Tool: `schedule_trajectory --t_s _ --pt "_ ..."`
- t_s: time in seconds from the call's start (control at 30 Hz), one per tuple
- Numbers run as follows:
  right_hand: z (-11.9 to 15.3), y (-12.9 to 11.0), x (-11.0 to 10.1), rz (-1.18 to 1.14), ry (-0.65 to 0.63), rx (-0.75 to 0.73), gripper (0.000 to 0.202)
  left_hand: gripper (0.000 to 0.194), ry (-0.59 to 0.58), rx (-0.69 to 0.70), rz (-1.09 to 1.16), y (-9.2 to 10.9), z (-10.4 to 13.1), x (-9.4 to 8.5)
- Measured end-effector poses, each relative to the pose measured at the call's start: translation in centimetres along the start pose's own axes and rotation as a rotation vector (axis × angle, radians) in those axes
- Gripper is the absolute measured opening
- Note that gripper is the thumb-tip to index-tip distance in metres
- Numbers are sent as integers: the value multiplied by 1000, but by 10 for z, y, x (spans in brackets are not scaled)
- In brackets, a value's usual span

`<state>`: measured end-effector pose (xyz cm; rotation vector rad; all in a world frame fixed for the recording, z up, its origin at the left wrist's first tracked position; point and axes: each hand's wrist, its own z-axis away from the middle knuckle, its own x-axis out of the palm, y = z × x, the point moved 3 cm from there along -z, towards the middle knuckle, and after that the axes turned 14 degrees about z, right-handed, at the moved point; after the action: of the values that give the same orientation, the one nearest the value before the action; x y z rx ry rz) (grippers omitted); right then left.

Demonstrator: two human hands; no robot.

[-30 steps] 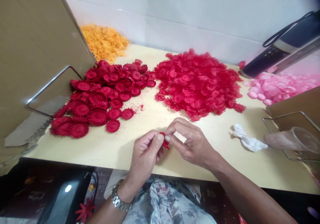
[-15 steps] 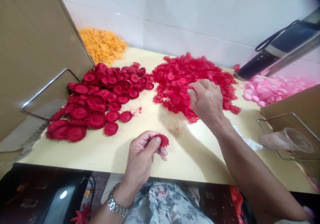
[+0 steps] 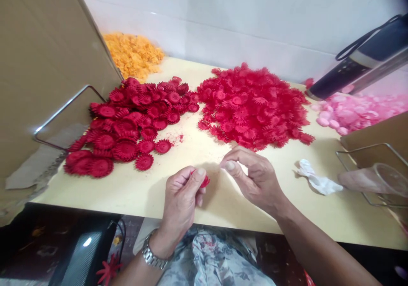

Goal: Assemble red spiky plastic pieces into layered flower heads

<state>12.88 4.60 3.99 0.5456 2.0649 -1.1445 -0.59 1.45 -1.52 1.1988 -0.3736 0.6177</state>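
Observation:
Near the table's front edge, my left hand (image 3: 183,192) pinches a red petal piece (image 3: 205,180) between thumb and fingers. My right hand (image 3: 251,177) is to its right, thumb and index finger pressed together at the tips; whatever they hold, if anything, is too small to make out. Behind my right hand lies a heap of bright red toothed pieces (image 3: 255,107). A pile of darker red layered discs (image 3: 124,128) covers the left part of the table. The two hands are apart from each other.
Orange pieces (image 3: 134,56) are heaped at the back left, pink ones (image 3: 363,109) at the right beside a dark bottle (image 3: 341,75). A crumpled tissue (image 3: 318,179) and a plastic cup (image 3: 372,179) lie right. Cardboard panels (image 3: 47,56) stand at both sides of the table (image 3: 127,196).
My right hand has come away from the bright red heap, toward me and my left hand. My left hand's fingers have closed further over the red piece. The view has shifted slightly.

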Motion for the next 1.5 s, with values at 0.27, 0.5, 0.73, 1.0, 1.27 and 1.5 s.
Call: schedule_trajectory --t_s 0.27,0.5,0.73,1.0,1.27,1.5 --pt "1 -9 15 -200 -224 59 10 34 -108 100 -103 -3 4 -7" --pt "-16 28 -2 -158 234 254 15 28 -101 128 -145 -1 3 -13" --pt "-54 58 -45 673 402 90 17 15 -98 55 -68 2 0 -6" --pt "-11 8 -8 50 -20 10 15 32 -34 126 -86 2 -1 -6" --pt "-2 -10 16 -188 -233 38 10 34 -97 97 -82 -2 2 -4" --pt "0 3 8 -219 31 112 13 27 -92 111 11 1 5 -8"
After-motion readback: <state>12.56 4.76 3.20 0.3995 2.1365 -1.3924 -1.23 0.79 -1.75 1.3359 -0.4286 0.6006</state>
